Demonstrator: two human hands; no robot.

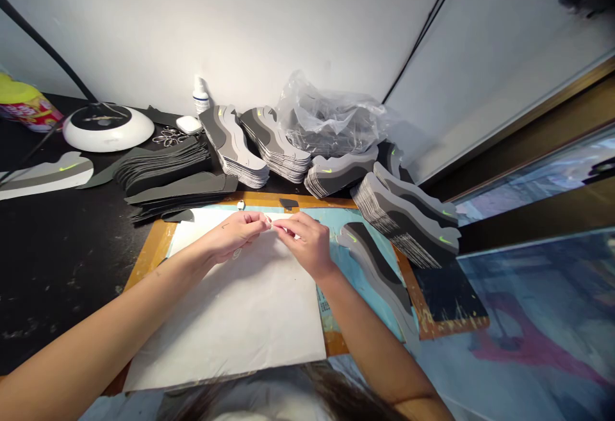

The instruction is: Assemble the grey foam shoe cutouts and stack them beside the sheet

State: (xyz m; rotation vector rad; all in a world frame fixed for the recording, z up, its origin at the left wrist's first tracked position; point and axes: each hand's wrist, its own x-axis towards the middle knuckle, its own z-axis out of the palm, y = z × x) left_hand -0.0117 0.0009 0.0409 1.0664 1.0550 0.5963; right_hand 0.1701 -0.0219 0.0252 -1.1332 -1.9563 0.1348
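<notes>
Over the upper part of a white sheet (250, 318), my two hands meet fingertip to fingertip. My left hand (240, 234) pinches a tiny whitish piece (268, 221), too small to make out clearly. From the other side, the thumb and index finger of my right hand (305, 241) close on the same piece. A single grey and black shoe-upper piece (377, 267) with a yellow-green mark lies on the blue sheet to the right. A small white bit (241, 204) and a dark scrap (289, 203) lie beyond my hands.
Stacks of grey pieces (240, 148) and dark pieces (163, 165) stand along the back. More stacks (398, 216) are at the right, near a clear plastic bag (331, 116). A white lamp base (108, 132), a small bottle (200, 95) and a yellow-lidded container (29, 107) stand at the back left.
</notes>
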